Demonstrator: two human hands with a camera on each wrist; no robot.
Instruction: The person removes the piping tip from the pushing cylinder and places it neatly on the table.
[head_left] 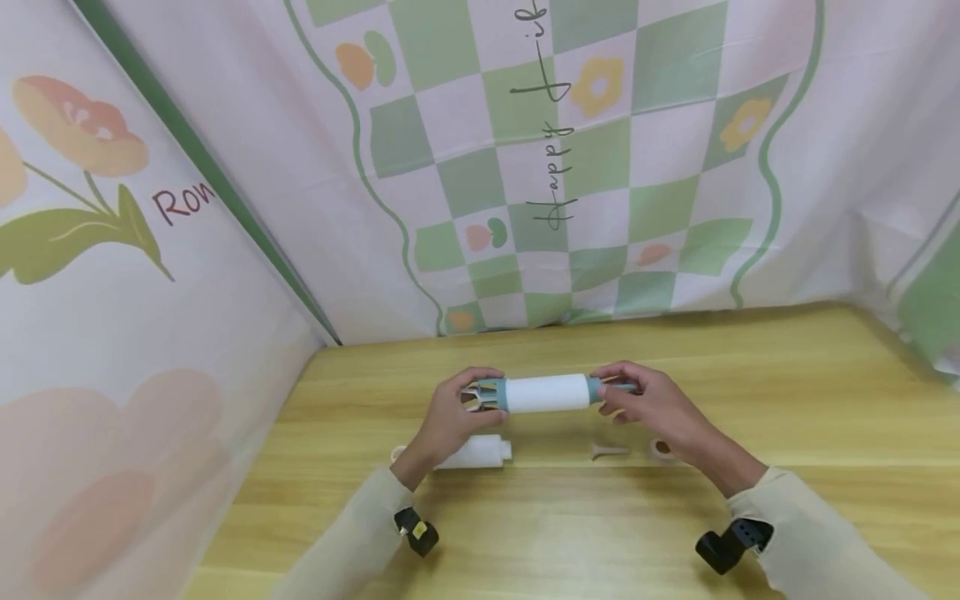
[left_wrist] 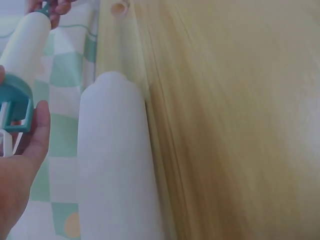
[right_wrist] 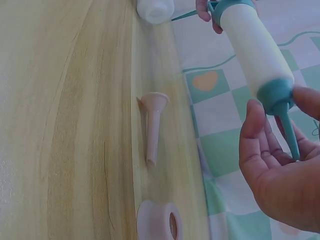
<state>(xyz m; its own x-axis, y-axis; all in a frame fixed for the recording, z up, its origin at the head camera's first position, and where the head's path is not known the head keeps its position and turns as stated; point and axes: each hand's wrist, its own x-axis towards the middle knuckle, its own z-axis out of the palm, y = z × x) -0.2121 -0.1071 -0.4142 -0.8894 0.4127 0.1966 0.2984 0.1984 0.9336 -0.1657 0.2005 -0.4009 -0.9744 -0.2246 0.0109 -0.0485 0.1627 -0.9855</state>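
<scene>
A white tube with teal ends is held level above the table between the two hands. My left hand grips its left teal end, where an open teal frame and white looped parts show. Fingers and thumb of my right hand hold the other end around its teal cap. From that cap a thin tapered teal nozzle runs toward the right palm. Below the left wrist lies a white bottle-shaped cylinder with a narrower neck, partly hidden by the forearm in the head view.
On the wooden table lie a pink funnel-shaped piece and a pink ring, both below the right hand. A printed curtain hangs along the back edge, another on the left.
</scene>
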